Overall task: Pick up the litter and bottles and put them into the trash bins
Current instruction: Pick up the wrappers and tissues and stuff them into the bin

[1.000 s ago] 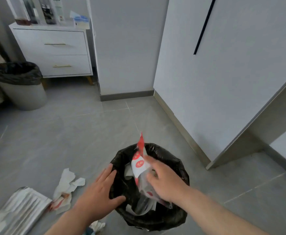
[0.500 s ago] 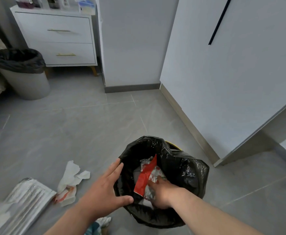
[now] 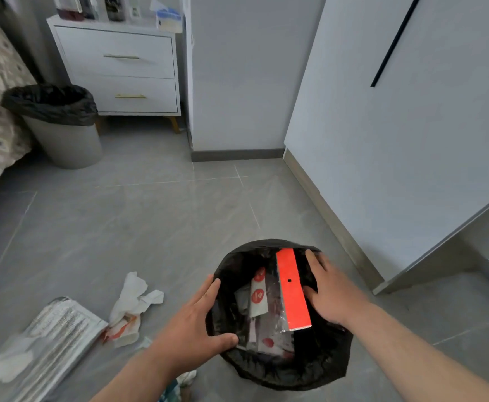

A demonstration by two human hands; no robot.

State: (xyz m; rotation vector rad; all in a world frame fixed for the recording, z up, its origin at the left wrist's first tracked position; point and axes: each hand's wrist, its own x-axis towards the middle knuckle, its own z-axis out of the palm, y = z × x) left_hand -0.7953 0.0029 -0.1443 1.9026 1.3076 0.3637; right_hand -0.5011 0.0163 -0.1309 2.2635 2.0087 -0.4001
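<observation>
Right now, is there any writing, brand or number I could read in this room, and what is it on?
Nothing here can be read as words.
Round red logos on the white wrapper in the near bin: too small to read.
Labels on the bottles on the nightstand: blurred.
The red strip: a black dot, no words.
The silver packet on the floor: no legible print.

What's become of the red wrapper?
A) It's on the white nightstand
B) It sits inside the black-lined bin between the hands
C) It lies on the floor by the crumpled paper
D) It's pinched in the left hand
B: the red wrapper lies inside the near bin, with the left hand and right hand resting flat on its rim.
</observation>
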